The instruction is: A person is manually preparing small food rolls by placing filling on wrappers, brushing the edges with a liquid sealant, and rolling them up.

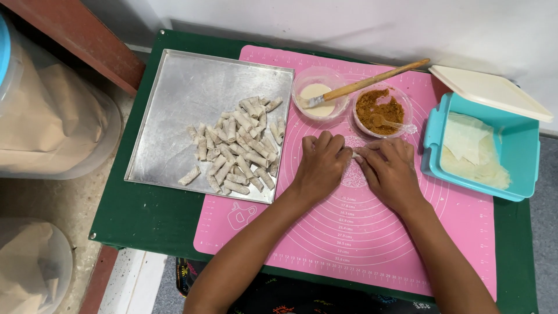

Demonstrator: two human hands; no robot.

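Both hands, left (pixel 321 160) and right (pixel 388 168), press flat on a small roll (pixel 354 155) on the pink mat (pixel 360 227), no closed grip. Filling bowl (pixel 381 109) sits just ahead for reach; finished rolls (pixel 238 145) pile on the tray (pixel 174 93).

Metal tray (pixel 174 104) w/ small rolls (pixel 238 145), teal box (pixel 523 151) w/ wrappers, brush (pixel 372 81) in bowl.

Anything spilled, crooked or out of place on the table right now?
No spills show. The cream lid sits askew, propped on the teal box's back edge, leaving the box open. The brush rests slanted across the bowl of white paste. The rolls lie jumbled on the metal tray.
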